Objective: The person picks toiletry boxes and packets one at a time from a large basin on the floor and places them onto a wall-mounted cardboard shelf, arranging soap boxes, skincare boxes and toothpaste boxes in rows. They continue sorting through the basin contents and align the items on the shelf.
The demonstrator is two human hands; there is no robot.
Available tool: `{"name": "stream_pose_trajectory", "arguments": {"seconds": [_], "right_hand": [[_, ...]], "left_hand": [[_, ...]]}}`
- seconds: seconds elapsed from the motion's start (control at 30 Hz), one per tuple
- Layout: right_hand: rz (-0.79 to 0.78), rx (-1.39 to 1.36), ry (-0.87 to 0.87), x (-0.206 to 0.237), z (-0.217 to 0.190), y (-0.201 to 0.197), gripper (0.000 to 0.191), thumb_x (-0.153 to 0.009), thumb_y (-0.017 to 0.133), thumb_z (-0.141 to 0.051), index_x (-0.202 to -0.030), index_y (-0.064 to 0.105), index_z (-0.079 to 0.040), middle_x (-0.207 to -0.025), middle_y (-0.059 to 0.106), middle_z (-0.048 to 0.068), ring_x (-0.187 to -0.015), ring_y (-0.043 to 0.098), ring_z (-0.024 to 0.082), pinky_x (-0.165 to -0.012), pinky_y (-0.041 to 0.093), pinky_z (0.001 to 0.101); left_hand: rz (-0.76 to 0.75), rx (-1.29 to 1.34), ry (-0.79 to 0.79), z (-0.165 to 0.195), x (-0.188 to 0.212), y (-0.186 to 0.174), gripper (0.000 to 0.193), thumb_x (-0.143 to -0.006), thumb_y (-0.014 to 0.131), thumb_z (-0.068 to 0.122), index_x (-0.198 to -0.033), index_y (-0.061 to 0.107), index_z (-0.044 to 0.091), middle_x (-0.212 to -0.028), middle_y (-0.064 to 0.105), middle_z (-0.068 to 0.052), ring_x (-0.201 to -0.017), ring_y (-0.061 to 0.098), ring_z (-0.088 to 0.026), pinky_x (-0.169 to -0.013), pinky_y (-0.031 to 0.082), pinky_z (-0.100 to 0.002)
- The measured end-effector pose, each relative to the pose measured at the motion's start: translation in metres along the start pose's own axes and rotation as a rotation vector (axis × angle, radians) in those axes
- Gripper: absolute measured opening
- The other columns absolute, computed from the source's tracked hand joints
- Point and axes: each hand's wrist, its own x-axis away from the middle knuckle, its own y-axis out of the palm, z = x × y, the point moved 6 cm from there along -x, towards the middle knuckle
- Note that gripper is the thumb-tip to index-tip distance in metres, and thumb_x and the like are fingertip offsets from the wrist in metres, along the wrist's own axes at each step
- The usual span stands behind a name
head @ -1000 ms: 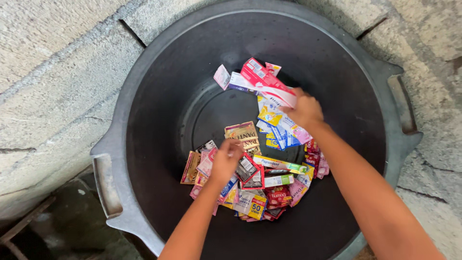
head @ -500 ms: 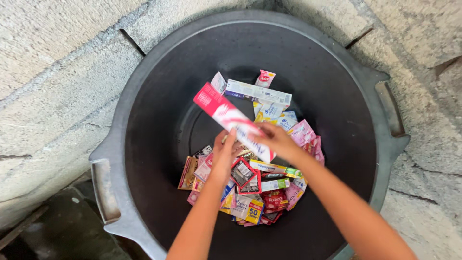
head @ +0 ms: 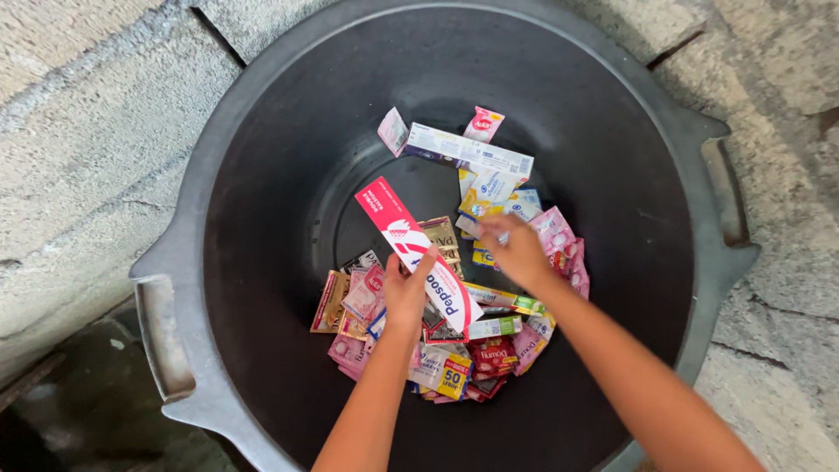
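Observation:
Both my arms reach down into a large dark round tub (head: 262,218). My left hand (head: 407,284) grips a long red and white carton (head: 416,251), held slanted above a heap of small packets (head: 454,345) on the tub's bottom. My right hand (head: 516,249) is down among the yellow and pink sachets (head: 542,229) just right of the carton, fingers curled on them; whether it holds one I cannot tell. A long white carton (head: 468,150) lies at the far side of the heap.
The tub has moulded handles at left (head: 162,336) and right (head: 725,192). Rough grey concrete blocks (head: 79,149) surround it. A dark gap in the ground (head: 61,411) lies at the lower left.
The red and white carton passed from my right hand to my left and came down toward the heap. My right hand dropped to the sachets on the right.

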Motion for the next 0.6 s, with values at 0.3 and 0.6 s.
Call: {"name": "stream_pose_trajectory", "arguments": {"seconds": [0.3, 0.6], "right_hand": [[0.186, 0.595, -0.255, -0.066, -0.024, -0.029, 0.063, -0.082, 0.08, -0.017, -0.137, 0.052, -0.002, -0.143, 0.051, 0.02, -0.129, 0.046, 0.04, -0.106, 0.041, 0.0472], [-0.026, 0.885, -0.028, -0.13, 0.003, -0.003, 0.079, -0.083, 0.081, -0.042, -0.147, 0.049, -0.009, -0.126, 0.055, 0.012, -0.121, 0.051, 0.034, -0.106, 0.043, 0.0476]], "left_hand": [[0.056, -0.15, -0.007, -0.01, -0.018, -0.022, 0.052, -0.08, 0.083, 0.026, -0.122, 0.062, 0.003, -0.105, 0.073, -0.004, -0.089, 0.069, -0.012, -0.075, 0.056, -0.028], [0.101, -0.225, -0.042, -0.036, -0.042, -0.036, 0.061, -0.078, 0.084, 0.027, -0.128, 0.058, 0.002, -0.111, 0.072, -0.006, -0.094, 0.07, -0.013, -0.079, 0.057, -0.03]]}}
